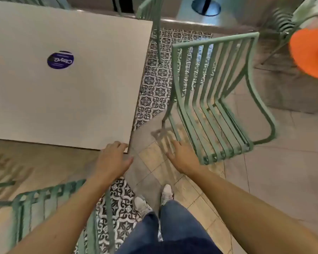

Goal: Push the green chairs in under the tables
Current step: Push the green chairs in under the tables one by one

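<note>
1. Neither hand grips anything: the right hand point(182, 158) is spread with relaxed fingers, reaching toward the front edge of the slatted seat of a green chair point(215, 92), near it; contact cannot be told.
2. Relaxed as well, the left hand point(112, 160) hangs at the near right corner of the white table point(66, 99), fingertips at its edge.
3. That green chair stands pulled out to the right of the table, apart from it, on the tiled floor point(275, 180), its backrest farthest from the person.
4. Another green chair point(44, 204) stands at the table's near side, under the left forearm.
5. A third chair point(151, 11) shows at the table's far right corner.
6. On the tabletop lies a round blue sticker point(60, 59).
7. An orange round seat point(312, 52) sits at the right edge.
</note>
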Demonstrator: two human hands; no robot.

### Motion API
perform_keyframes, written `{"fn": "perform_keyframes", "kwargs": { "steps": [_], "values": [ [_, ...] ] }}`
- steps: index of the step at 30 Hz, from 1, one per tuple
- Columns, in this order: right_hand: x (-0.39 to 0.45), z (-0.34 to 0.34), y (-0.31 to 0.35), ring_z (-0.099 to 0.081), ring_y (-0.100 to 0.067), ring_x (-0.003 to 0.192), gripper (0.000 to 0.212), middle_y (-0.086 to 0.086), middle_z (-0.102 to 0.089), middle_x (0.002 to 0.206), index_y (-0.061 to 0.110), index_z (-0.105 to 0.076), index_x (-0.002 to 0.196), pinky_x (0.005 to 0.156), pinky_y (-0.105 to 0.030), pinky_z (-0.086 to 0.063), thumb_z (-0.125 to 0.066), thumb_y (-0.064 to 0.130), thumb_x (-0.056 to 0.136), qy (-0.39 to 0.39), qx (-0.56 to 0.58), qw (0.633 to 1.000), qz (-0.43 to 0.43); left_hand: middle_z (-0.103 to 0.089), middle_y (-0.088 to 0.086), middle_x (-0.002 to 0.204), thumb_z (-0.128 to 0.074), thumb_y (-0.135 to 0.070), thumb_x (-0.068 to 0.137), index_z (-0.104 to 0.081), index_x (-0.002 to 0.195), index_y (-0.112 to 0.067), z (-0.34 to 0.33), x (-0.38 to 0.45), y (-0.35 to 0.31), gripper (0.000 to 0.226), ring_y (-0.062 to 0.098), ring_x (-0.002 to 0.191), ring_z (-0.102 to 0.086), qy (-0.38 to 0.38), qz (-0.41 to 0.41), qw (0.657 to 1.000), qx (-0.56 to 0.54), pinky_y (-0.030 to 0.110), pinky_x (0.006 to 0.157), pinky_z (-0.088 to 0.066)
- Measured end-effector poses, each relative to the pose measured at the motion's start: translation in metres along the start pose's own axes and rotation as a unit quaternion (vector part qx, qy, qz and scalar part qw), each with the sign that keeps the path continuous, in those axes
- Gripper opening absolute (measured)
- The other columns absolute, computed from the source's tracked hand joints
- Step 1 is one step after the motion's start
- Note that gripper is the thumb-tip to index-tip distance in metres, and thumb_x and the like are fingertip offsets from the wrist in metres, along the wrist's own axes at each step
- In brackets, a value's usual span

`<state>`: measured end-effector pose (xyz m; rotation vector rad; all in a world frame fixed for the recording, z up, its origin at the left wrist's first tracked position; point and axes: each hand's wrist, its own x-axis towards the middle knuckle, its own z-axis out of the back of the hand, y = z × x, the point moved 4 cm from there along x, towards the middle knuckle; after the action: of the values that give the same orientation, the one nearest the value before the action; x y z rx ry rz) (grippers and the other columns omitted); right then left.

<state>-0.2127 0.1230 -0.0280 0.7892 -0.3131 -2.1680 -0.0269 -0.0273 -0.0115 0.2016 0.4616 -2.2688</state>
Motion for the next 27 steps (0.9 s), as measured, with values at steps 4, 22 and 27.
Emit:
{"fn": "perform_keyframes", "kwargs": {
  "steps": [4, 22, 27],
  "values": [
    [-0.046, 0.006, -0.073, -0.052, -0.034, 0.118, 0.047, -0.016, -0.053, 0.134, 0.008, -0.046, 0.135, 0.092, -0.039, -0.045, -0.048, 0.035, 0.096, -0.016, 0.087, 0.989, -0.119, -0.062, 0.006, 0.119, -0.052, -0.049, 0.084, -0.062, 0.122, -0.017, -0.030, 0.002, -0.074, 0.051, 0.029, 0.109, -0.056, 0.025, -0.108, 0.993, 0.031, 0.040, 0.087, -0.044],
    [-0.242, 0.042, -0.387, -0.062, -0.020, 0.095, 0.013, -0.007, -0.064, 0.108, 0.025, -0.056, 0.091, 0.090, -0.042, -0.048, -0.048, 0.032, 0.098, -0.206, 0.614, 0.656, -0.387, -0.062, 0.007, 0.102, -0.050, -0.029, 0.097, -0.061, 0.103, -0.016, -0.170, -0.032, -0.424, 0.017, 0.021, 0.094, -0.058, 0.313, 0.180, 0.806, -0.469, 0.034, 0.079, -0.046],
    [-0.232, 0.093, -0.459, -0.064, -0.025, 0.097, 0.020, -0.009, -0.066, 0.103, 0.014, -0.060, 0.104, 0.092, -0.044, -0.048, -0.050, 0.030, 0.097, -0.255, 0.691, 0.567, -0.369, -0.063, 0.006, 0.098, -0.051, -0.030, 0.097, -0.058, 0.103, -0.015, -0.188, -0.007, -0.533, 0.018, 0.021, 0.093, -0.060, 0.322, 0.176, 0.770, -0.522, 0.033, 0.075, -0.049]
  ]
}}
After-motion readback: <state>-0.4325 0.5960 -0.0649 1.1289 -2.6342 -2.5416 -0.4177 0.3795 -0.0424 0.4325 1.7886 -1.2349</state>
